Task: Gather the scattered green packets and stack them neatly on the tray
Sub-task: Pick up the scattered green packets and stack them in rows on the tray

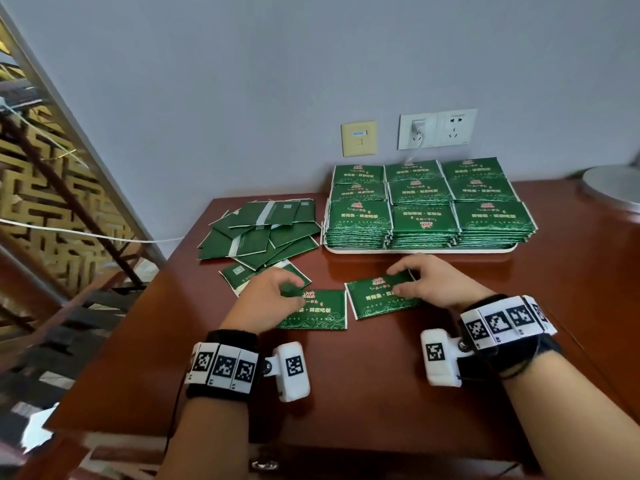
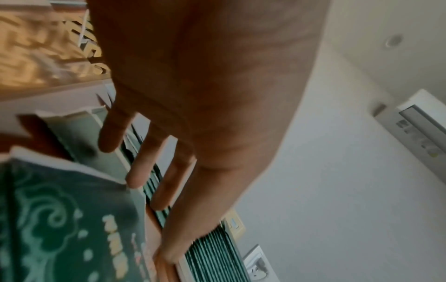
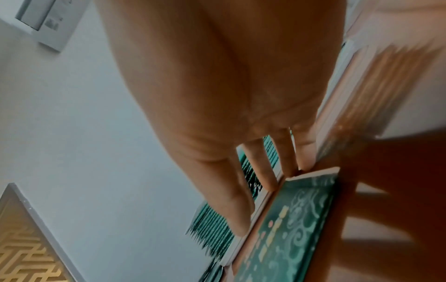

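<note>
Fingers of both hands rest straight on face-up packets: left hand (image 1: 266, 289) nearer the scattered pile (image 1: 263, 233), right hand (image 1: 429, 282) nearer the tray (image 1: 419, 250) along the desk's far edge.

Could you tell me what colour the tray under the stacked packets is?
White; the tray shows best in the head view.
</note>
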`<state>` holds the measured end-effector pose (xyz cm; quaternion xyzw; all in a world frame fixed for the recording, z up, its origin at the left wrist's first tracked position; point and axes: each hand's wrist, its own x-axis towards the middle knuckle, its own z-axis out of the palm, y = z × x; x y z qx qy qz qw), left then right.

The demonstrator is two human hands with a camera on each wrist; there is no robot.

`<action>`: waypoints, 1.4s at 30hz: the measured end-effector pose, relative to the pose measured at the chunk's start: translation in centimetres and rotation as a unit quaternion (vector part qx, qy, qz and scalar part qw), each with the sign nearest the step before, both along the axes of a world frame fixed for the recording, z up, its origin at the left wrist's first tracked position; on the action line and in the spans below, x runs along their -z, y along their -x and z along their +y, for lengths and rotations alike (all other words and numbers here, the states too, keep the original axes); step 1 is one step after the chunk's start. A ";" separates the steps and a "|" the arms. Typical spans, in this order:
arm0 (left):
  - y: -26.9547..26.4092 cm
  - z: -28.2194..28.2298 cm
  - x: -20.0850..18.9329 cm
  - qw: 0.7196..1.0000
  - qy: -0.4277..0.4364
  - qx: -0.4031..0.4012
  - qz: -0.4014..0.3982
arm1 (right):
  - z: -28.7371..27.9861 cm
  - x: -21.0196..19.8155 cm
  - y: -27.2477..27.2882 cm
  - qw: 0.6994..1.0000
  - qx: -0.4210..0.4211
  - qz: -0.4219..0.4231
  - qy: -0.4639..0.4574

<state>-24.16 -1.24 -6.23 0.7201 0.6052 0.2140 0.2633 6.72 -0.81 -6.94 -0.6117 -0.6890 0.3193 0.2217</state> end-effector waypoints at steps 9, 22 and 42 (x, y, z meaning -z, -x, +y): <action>-0.3 1.3 0.5 0.990 0.061 -0.008 0.128 | 0.5 0.8 0.0 0.999 0.020 -0.025 0.014; -1.3 0.7 0.1 0.999 0.043 -0.021 -0.003 | -0.4 0.0 -0.1 0.996 0.071 0.043 -0.031; -8.0 8.1 -6.7 0.940 -0.070 -0.082 -0.325 | 3.3 -6.2 -6.2 0.949 0.163 0.224 -0.154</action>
